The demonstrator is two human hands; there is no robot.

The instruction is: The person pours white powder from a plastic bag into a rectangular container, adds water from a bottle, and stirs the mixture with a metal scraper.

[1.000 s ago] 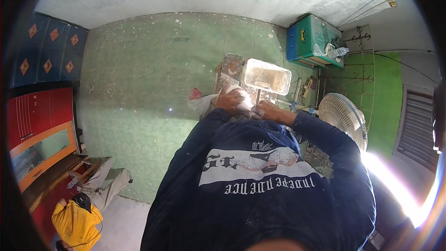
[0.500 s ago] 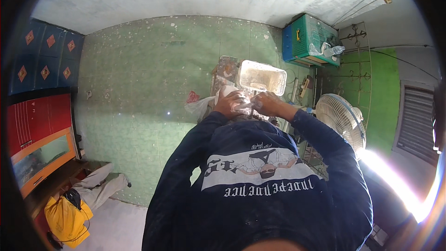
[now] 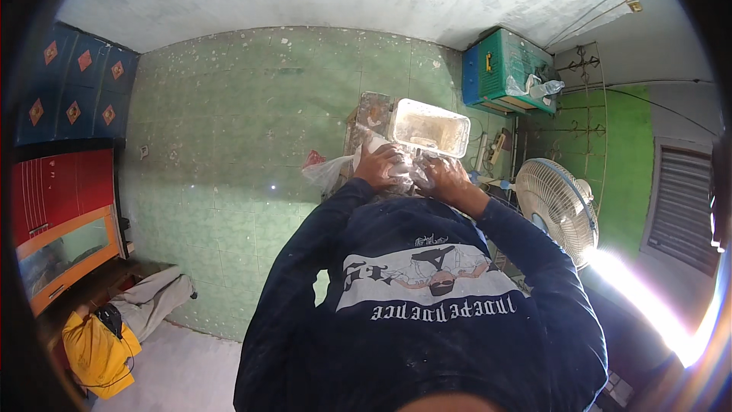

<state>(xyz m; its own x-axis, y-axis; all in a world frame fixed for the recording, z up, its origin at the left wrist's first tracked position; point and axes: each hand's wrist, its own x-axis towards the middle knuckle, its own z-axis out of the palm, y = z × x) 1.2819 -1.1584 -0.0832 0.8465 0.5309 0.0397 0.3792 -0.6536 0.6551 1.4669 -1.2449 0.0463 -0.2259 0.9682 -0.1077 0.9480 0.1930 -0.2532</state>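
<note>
My left hand [image 3: 377, 166] is curled closed on a clear plastic bag [image 3: 412, 170] that looks whitish inside. My right hand [image 3: 448, 177] grips the other side of the bag, its fingers bent into the crumpled film. Both hands are close together in front of my chest, and the bag's underside is hidden by them and my shirt. Just beyond the hands stands a white rectangular tub [image 3: 399, 140], its inside smeared with pale residue. A worn, stained wooden board or stand [image 3: 374, 109] lies beside the tub on the left.
A loose clear plastic bag [image 3: 326, 173] with some red lies left of my left hand. At my right stands a fan [image 3: 558, 202]. A green-and-blue cabinet [image 3: 496, 69] is against the far wall. Yellow cloth [image 3: 95, 351] lies near the left shelving.
My right hand has shifted slightly right and opened a little from its tighter pinch. More crumpled clear plastic now shows between the two hands. My left hand stays nearly in place.
</note>
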